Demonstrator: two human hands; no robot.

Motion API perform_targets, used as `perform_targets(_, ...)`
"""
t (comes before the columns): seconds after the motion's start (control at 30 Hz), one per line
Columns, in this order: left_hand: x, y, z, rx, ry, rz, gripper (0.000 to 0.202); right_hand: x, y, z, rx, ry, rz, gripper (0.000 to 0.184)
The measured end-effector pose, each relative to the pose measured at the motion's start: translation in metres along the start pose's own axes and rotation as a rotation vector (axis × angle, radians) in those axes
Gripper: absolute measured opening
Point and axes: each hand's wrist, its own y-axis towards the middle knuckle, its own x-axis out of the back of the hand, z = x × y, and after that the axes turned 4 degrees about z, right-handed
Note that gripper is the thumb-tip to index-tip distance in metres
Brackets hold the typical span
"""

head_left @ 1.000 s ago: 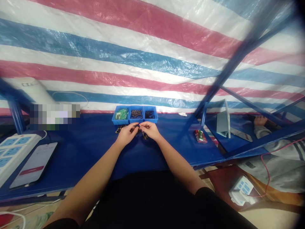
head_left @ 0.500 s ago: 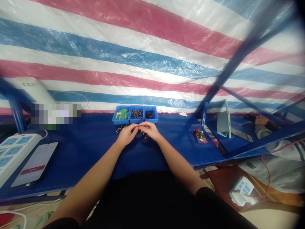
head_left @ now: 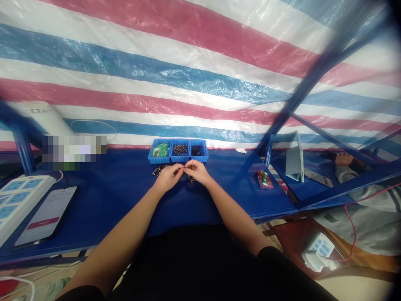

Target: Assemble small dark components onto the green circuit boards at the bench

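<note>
My left hand (head_left: 169, 176) and my right hand (head_left: 198, 171) meet fingertip to fingertip over the blue table (head_left: 119, 196). Both are closed in a pinch, and whatever they hold between them is too small to name. Just beyond them stand three blue bins in a row. Green packets lie in the left bin (head_left: 159, 160), small dark-and-brassy parts in the middle bin (head_left: 179, 159), and small black parts in the right bin (head_left: 199, 159). A pile of dark-and-gold parts (head_left: 159, 169) is beside my left hand, and a smaller pile (head_left: 191, 179) lies partly hidden by my right hand.
A phone (head_left: 46, 215) and a white power strip (head_left: 23, 200) lie at the left. To the right are a small red box (head_left: 265, 179), a propped tablet (head_left: 295, 161) and blue frame bars (head_left: 291, 102). Another person's hand (head_left: 343, 159) rests at the far right.
My pinched fingertips have shifted slightly right and down, still together. The bins, the piles and the rest of the table look the same.
</note>
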Motion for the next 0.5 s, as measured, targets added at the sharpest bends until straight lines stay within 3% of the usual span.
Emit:
perform_targets(0.23, 0.0016, -0.0005, -0.0046, 0.019, 0.001, 0.018, 0.026, 0.0007, 0.0015, 0.0006, -0.052, 0.047, 0.010, 0.030)
perform_targets(0.5, -0.0008, -0.0006, 0.0031, 0.035, -0.033, -0.060, 0.028, 0.0004, 0.0010, 0.0042, -0.036, 0.023, -0.023, 0.034)
